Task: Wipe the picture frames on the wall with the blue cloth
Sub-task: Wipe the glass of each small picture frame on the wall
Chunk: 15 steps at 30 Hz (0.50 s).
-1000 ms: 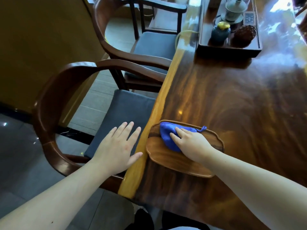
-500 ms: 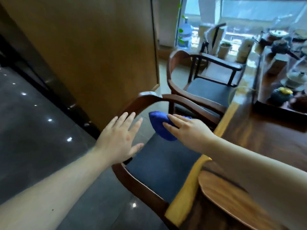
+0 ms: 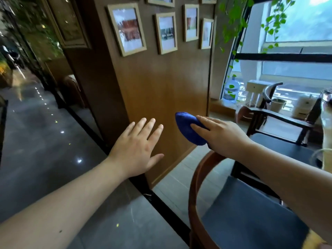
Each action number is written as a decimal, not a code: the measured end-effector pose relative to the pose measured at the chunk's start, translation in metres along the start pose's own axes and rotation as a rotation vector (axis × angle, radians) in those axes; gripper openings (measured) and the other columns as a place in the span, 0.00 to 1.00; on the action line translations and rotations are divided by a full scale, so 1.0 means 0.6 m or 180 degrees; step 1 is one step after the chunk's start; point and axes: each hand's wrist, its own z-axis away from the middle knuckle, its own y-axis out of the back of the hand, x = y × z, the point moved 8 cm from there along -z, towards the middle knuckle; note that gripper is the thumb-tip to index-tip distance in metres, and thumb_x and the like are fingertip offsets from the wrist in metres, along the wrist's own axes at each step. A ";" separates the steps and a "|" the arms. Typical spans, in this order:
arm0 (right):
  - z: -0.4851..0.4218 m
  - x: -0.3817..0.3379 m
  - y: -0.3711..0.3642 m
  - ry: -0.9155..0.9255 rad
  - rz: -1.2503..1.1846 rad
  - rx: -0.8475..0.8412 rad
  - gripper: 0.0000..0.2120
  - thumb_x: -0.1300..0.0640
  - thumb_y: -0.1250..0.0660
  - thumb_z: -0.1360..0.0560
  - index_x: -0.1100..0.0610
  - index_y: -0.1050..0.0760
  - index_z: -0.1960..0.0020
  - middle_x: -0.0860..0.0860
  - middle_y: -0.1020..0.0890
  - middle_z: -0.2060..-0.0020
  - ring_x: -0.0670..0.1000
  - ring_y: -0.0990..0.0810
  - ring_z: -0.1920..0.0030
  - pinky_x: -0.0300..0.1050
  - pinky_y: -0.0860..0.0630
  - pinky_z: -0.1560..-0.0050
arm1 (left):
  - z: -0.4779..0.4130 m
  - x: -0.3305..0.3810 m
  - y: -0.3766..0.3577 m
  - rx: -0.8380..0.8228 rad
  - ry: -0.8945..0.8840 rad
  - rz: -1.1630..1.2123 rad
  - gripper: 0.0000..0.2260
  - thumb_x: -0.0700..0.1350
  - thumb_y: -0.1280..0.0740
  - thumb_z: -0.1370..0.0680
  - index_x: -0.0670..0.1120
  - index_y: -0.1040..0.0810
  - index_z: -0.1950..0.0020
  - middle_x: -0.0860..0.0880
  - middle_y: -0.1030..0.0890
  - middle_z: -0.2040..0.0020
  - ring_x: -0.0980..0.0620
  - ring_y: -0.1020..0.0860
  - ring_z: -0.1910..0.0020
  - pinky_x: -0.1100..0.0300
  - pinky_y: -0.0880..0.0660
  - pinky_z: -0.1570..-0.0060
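Holding the cloth (image 3: 188, 129) tight in the right hand (image 3: 221, 134), low under the frames (image 3: 166, 33). Spreading the left hand (image 3: 136, 150) flat, holding nothing.

Single head-worn wide-angle view, no second view to share. Looked forward and slightly down along both forearms, hands mid-frame, close. Faced wood wall (image 3: 167, 90) with picture frames (image 3: 126, 29) across upper centre; window (image 3: 296, 42) upper right, chair (image 3: 233, 203) lower right, near.
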 end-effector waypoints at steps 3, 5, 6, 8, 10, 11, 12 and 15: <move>-0.055 -0.008 0.016 0.0056 0.0139 0.0138 0.32 0.61 0.31 0.26 0.55 0.39 0.26 0.60 0.34 0.28 0.60 0.31 0.31 0.53 0.22 0.46 | -0.009 -0.048 0.013 0.0096 -0.0008 -0.0088 0.36 0.68 0.50 0.24 0.48 0.49 0.22 0.42 0.42 0.21 0.40 0.44 0.23 0.42 0.40 0.27; -0.091 -0.006 0.020 0.0045 0.0286 0.0128 0.33 0.58 0.32 0.24 0.52 0.44 0.24 0.58 0.38 0.25 0.57 0.35 0.28 0.50 0.23 0.43 | -0.022 -0.078 0.019 0.0163 -0.0005 -0.0115 0.37 0.69 0.51 0.24 0.49 0.50 0.22 0.42 0.43 0.21 0.41 0.45 0.22 0.42 0.41 0.26; -0.108 -0.003 0.022 0.0030 0.0329 0.0129 0.34 0.57 0.33 0.24 0.52 0.46 0.23 0.57 0.40 0.25 0.56 0.37 0.27 0.49 0.23 0.42 | -0.030 -0.093 0.021 0.0200 0.0002 -0.0113 0.37 0.69 0.51 0.24 0.49 0.50 0.22 0.42 0.43 0.21 0.41 0.45 0.22 0.42 0.41 0.26; -0.138 0.004 0.029 -0.0012 0.0373 0.0179 0.35 0.56 0.32 0.24 0.51 0.47 0.23 0.56 0.40 0.25 0.56 0.36 0.28 0.48 0.23 0.44 | -0.047 -0.118 0.025 0.0252 0.0000 -0.0126 0.36 0.69 0.52 0.24 0.49 0.49 0.22 0.42 0.43 0.21 0.41 0.45 0.22 0.42 0.41 0.26; -0.174 0.018 0.034 -0.0101 0.0424 0.0276 0.35 0.57 0.30 0.26 0.52 0.44 0.24 0.57 0.37 0.26 0.56 0.34 0.29 0.48 0.22 0.48 | -0.070 -0.147 0.020 0.0298 -0.0014 -0.0174 0.37 0.69 0.53 0.24 0.49 0.51 0.22 0.42 0.44 0.21 0.41 0.46 0.22 0.43 0.42 0.26; -0.189 0.025 0.035 -0.0133 0.0412 0.0310 0.35 0.58 0.29 0.27 0.53 0.42 0.24 0.58 0.36 0.26 0.57 0.32 0.30 0.50 0.21 0.49 | -0.080 -0.158 0.017 0.0307 -0.0028 -0.0215 0.37 0.69 0.54 0.24 0.49 0.52 0.22 0.43 0.45 0.20 0.42 0.47 0.22 0.43 0.43 0.25; -0.211 0.034 0.034 -0.0161 0.0408 0.0372 0.35 0.59 0.27 0.28 0.54 0.40 0.25 0.59 0.34 0.28 0.58 0.30 0.31 0.51 0.21 0.50 | -0.098 -0.176 0.013 0.0330 -0.0042 -0.0251 0.37 0.69 0.55 0.24 0.49 0.53 0.22 0.43 0.46 0.20 0.42 0.48 0.22 0.43 0.43 0.25; -0.272 0.060 0.031 -0.0242 0.0445 0.0531 0.38 0.61 0.20 0.38 0.58 0.30 0.31 0.61 0.25 0.35 0.61 0.22 0.40 0.52 0.19 0.62 | -0.151 -0.223 0.006 0.0397 -0.0057 -0.0352 0.37 0.69 0.55 0.24 0.49 0.53 0.21 0.43 0.46 0.20 0.42 0.48 0.22 0.43 0.43 0.25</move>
